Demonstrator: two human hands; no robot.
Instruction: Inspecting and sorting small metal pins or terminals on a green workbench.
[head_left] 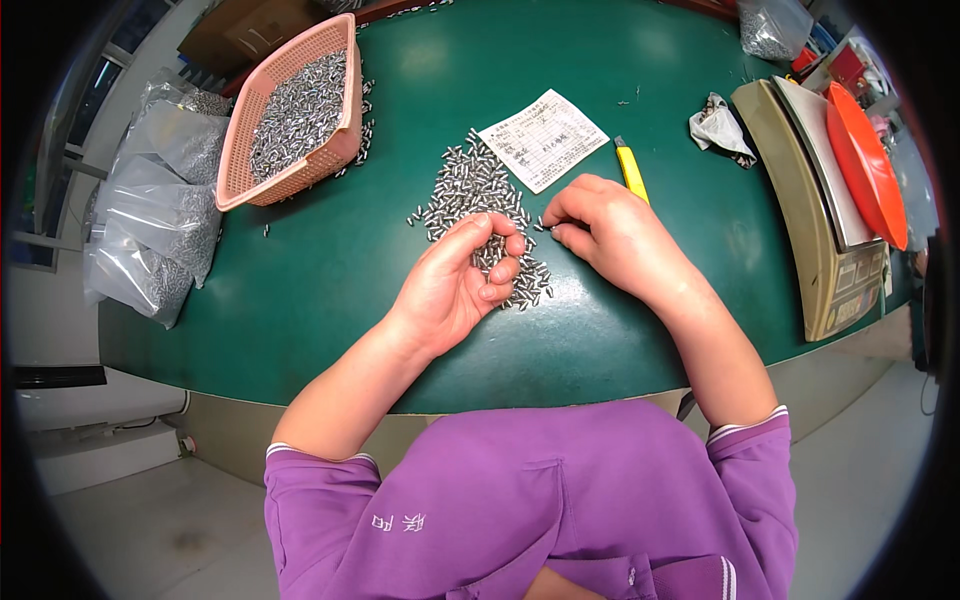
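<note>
A loose pile of small silvery metal pins [470, 185] lies in the middle of the green table. Over its near side is my left hand [450, 285], palm turned inward and fingers curled; what they may hold is hidden. My right hand [615, 230] rests at the pile's right edge, with thumb and forefinger closed together around a small metal pin [540, 225] at their tips. Just beyond the hands lies a white printed slip with handwriting [543, 140]. A yellow utility knife [631, 172] is close behind my right hand.
At the left stands a pink plastic basket [290, 185] full of similar pins, beside clear bags of pins [160, 210]. A beige scale-like machine [800, 210] with an orange-red dish [865, 165] occupies the right side. A crumpled plastic bag [718, 128] lies near it.
</note>
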